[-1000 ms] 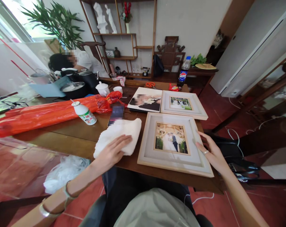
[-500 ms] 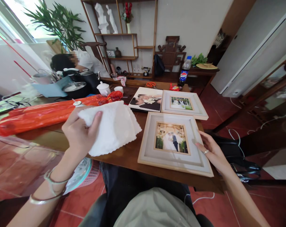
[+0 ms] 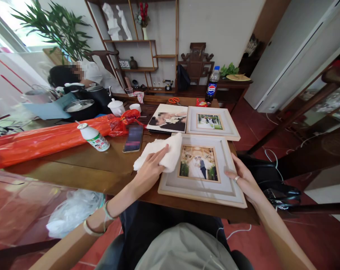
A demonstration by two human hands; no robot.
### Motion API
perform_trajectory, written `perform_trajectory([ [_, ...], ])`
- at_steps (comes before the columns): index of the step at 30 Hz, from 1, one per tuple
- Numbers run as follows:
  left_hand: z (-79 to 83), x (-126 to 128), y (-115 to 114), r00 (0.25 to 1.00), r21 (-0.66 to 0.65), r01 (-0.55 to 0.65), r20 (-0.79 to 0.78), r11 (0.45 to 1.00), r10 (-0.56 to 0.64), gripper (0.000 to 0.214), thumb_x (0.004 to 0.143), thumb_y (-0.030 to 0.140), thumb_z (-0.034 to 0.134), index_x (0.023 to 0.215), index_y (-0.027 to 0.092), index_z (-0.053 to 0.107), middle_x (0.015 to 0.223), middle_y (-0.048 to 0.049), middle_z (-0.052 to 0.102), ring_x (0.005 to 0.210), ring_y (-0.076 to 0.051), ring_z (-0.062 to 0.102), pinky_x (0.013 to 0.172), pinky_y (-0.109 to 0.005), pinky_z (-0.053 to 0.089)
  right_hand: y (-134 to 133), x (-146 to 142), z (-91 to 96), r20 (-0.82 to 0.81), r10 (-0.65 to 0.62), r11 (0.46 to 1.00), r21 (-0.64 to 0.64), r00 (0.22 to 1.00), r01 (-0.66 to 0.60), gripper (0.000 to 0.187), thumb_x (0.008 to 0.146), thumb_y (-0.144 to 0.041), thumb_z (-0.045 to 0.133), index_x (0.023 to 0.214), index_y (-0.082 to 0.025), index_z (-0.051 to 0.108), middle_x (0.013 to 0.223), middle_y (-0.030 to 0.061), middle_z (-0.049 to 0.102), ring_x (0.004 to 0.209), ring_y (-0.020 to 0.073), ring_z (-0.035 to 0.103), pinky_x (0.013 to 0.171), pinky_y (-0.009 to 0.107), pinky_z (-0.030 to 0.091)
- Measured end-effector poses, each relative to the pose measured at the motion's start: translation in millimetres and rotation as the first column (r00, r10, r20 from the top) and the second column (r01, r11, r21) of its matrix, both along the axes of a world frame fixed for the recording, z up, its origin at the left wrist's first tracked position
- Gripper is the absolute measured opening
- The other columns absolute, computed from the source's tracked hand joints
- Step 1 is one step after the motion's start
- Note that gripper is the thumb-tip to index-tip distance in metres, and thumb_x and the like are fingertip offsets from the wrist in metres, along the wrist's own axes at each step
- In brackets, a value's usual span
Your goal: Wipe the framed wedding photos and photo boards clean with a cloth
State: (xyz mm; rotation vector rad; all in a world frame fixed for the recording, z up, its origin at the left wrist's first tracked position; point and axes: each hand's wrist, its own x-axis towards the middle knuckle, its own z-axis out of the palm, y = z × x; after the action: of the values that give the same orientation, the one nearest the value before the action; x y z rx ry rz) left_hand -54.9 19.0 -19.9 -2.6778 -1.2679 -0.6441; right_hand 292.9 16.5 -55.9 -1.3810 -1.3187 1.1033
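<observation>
A white-framed wedding photo (image 3: 200, 185) lies flat on the wooden table (image 3: 102, 165) in front of me. My left hand (image 3: 150, 170) presses a white cloth (image 3: 165, 152) onto the frame's left edge, fingers lying flat over the cloth. My right hand (image 3: 241, 180), wearing a ring, rests on the frame's right edge with its fingers stretched out. Behind it lie a second white-framed photo (image 3: 228, 129) and an unframed photo print (image 3: 168, 120).
A phone (image 3: 133, 138), a small white bottle (image 3: 92, 137) and a long orange plastic bundle (image 3: 46, 138) lie to the left. Pots, a teapot and cups stand further back. A cola bottle (image 3: 211, 86) and scissors (image 3: 174, 100) are at the far end. Another person sits at the back left.
My left hand lifted the cloth off the table, then brought it right and down onto the near frame's left edge. The right hand stayed on the frame.
</observation>
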Motion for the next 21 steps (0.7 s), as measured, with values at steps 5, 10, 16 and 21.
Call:
perform_trajectory([
  [5, -11.5, 1, 19, 0.992, 0.020, -0.055, 0.111, 0.998, 0.052, 0.026, 0.080, 0.001, 0.047, 0.078, 0.015, 0.068, 0.139, -0.0121, 0.052, 0.123, -0.026, 0.053, 0.107, -0.045, 0.042, 1, -1, 0.7, 0.027, 0.025, 1.000, 0.009, 0.999, -0.025, 0.071, 0.079, -0.035, 0.063, 0.143, -0.029, 0.035, 0.149, 0.0067, 0.043, 0.133, 0.0277, 0.047, 0.107, 0.049, 0.041],
  [10, 0.4, 13, 23, 0.990, -0.010, -0.063, 0.126, 0.998, 0.063, 0.047, 0.084, 0.000, 0.042, 0.126, 0.013, 0.057, 0.148, -0.0090, 0.043, 0.128, -0.022, 0.049, 0.105, -0.036, 0.044, -3, -2, -9.2, 0.080, -0.003, 1.000, 0.022, 0.997, 0.002, 0.073, 0.081, -0.036, 0.060, 0.147, -0.028, 0.030, 0.154, 0.0059, 0.035, 0.138, 0.0288, 0.038, 0.113, 0.052, 0.032],
  [16, -5.9, 35, 14, 0.992, -0.027, -0.015, -0.126, 1.000, 0.012, 0.035, 0.076, -0.005, 0.051, 0.081, 0.019, 0.076, 0.147, -0.0078, 0.043, 0.132, -0.035, 0.044, 0.094, -0.049, 0.046, -1, -2, -6.9, 0.363, 0.021, 0.968, 0.227, 0.931, -0.110, 0.062, 0.088, -0.036, 0.054, 0.147, -0.035, 0.032, 0.161, -0.0009, 0.014, 0.148, 0.0263, 0.009, 0.119, 0.053, 0.009],
  [21, -15.2, 43, 8, 0.982, 0.050, -0.148, -0.109, 0.988, 0.152, 0.031, 0.077, -0.002, 0.052, 0.080, 0.018, 0.076, 0.145, -0.0124, 0.045, 0.127, -0.034, 0.049, 0.086, -0.046, 0.049, 4, -2, -3.3, 0.480, 0.172, 0.890, 0.299, 0.860, -0.345, 0.047, 0.097, -0.030, 0.040, 0.142, -0.041, 0.039, 0.159, -0.0030, 0.024, 0.149, 0.0244, 0.005, 0.117, 0.059, 0.008],
])
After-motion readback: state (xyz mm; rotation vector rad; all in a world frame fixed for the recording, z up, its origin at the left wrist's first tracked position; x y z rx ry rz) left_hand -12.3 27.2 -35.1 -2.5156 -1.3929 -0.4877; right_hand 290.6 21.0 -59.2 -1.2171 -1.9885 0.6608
